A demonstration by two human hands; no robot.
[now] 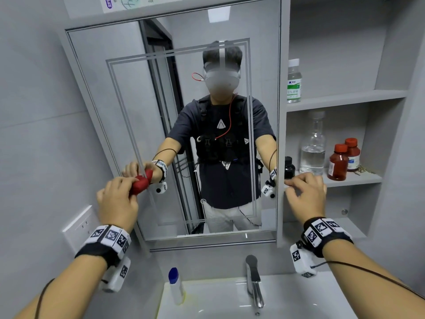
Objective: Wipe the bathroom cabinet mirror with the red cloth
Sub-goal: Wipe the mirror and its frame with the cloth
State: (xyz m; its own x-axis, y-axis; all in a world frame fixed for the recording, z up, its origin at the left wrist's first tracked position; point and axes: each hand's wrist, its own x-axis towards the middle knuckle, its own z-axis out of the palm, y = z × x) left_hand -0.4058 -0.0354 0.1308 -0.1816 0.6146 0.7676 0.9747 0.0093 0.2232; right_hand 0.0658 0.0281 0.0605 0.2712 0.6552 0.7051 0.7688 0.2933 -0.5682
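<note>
From the head camera, the left hand [117,199] is curled tight around the red cloth [139,184], pressing it on the mirror [119,107] near its lower left side. Fingers hide most of the cloth. The right hand [307,195] holds the mirror door's edge, with fingertips tucked behind it, out of sight. Just past that hand, bottles [338,165] stand on a shelf [358,179]. Below both hands, the sink [299,295] is cut off.

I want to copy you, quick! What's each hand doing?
Left hand: closed on the red cloth, pressing it against the mirror.
Right hand: fingers curled on the mirror door's edge; holds nothing loose.
</note>
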